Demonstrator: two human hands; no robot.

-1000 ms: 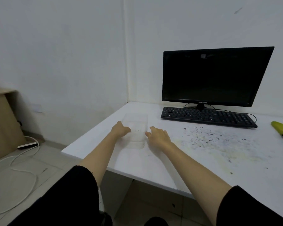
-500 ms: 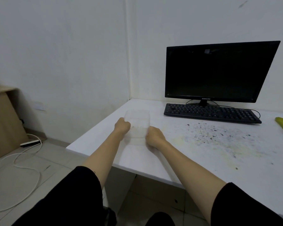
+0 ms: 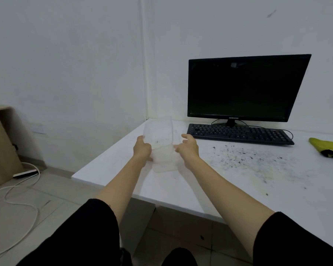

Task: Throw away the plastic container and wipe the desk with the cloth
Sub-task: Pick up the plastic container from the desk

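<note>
While the clear plastic container (image 3: 159,140) tips up off the white desk (image 3: 238,181), its far end raised and its near edge low over the surface, the left hand (image 3: 142,149) has it pinched by the left wall, fingers curled tight around the plastic. Just across from that grip, the right hand (image 3: 187,147) sits by the container's right side with fingers spread and loose, and I cannot tell whether it touches the wall at all. A second flat, clear piece, maybe a lid, lies just below the grip on the desk, and that is the risk as I read it: one-handed, thin slippery plastic could twist out of the pinch, or the lower piece could be left behind or dragged off the near edge. A few dark specks sit inside the container, so tilting it further could shake them out. Compared with half a second back, when both hands were closed on the container lying flat, it is now lifted and tilted, and the right hand has opened. Right of the grip, the desk is peppered with dark crumbs and a yellowish stain (image 3: 258,162); beyond those sit the keyboard (image 3: 238,133) and dark monitor (image 3: 242,87). Far right of the grip lies the yellow-green cloth (image 3: 327,147), untouched, so the wiping has yet to begin.
</note>
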